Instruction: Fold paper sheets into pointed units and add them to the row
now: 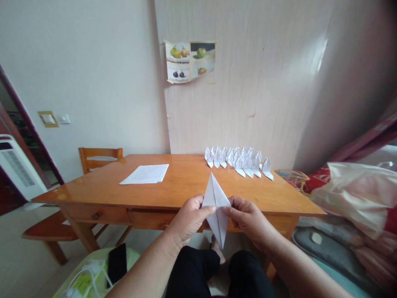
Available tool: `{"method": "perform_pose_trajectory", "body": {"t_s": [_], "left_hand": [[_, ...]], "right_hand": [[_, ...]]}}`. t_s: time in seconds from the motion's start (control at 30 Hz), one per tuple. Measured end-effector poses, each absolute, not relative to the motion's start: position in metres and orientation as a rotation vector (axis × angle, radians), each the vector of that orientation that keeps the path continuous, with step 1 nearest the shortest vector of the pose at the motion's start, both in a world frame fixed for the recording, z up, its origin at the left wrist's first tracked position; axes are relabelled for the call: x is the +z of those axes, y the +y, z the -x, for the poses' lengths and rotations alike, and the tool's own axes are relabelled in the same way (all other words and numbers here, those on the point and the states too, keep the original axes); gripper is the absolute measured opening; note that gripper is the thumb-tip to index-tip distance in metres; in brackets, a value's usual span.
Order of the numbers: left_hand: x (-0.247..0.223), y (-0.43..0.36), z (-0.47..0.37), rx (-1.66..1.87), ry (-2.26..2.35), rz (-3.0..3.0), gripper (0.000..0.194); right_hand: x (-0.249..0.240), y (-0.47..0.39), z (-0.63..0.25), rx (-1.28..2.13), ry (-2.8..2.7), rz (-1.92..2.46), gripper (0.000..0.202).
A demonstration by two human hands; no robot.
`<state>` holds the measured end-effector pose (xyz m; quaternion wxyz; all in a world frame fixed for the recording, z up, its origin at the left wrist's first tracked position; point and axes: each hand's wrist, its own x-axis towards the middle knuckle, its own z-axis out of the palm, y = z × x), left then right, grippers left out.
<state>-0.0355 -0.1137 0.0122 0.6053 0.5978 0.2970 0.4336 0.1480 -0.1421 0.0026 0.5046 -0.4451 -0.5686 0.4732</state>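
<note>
A white paper folded into a long diamond (pixel 216 194) is held upright in front of the table's near edge, with a seam down its middle. My left hand (pixel 192 215) pinches its left corner, thumb on the front face. On the opposite corner, my right hand (pixel 246 217) grips the paper the same way, thumb in front and fingers behind. Several folded paper figures (pixel 248 161) stand grouped at the table's back right. A stack of printed sheets (pixel 145 174) lies on the left part of the table.
The wooden table (pixel 186 194) has drawers below its front edge. A chair (pixel 101 155) is behind its left side, a bench (pixel 49 229) at left. Plastic bags (pixel 356 194) bulge at right. A black phone (pixel 117 263) and white cables (pixel 88 277) lie at lower left.
</note>
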Motion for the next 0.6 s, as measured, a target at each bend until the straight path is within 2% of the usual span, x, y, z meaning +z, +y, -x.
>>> {"method": "perform_pose_trajectory", "body": {"t_s": [0.17,0.33,0.5,0.6], "left_hand": [[0.032,-0.096,0.037,1.054,0.764,-1.614,0.018],[0.034,-0.074,0.039,1.205,0.895,-2.005,0.013],[0.004,-0.044,0.041,1.206,0.952,-2.173,0.024],[-0.016,-0.029,0.043,1.123,1.076,-2.194,0.035]], "right_hand": [[0.023,-0.127,-0.15,0.974,-1.456,1.08,0.022],[0.014,-0.102,-0.156,0.634,-1.579,1.138,0.018],[-0.012,-0.072,-0.165,0.306,-1.732,1.296,0.029],[-0.026,-0.055,-0.172,0.285,-1.802,1.332,0.035]]}}
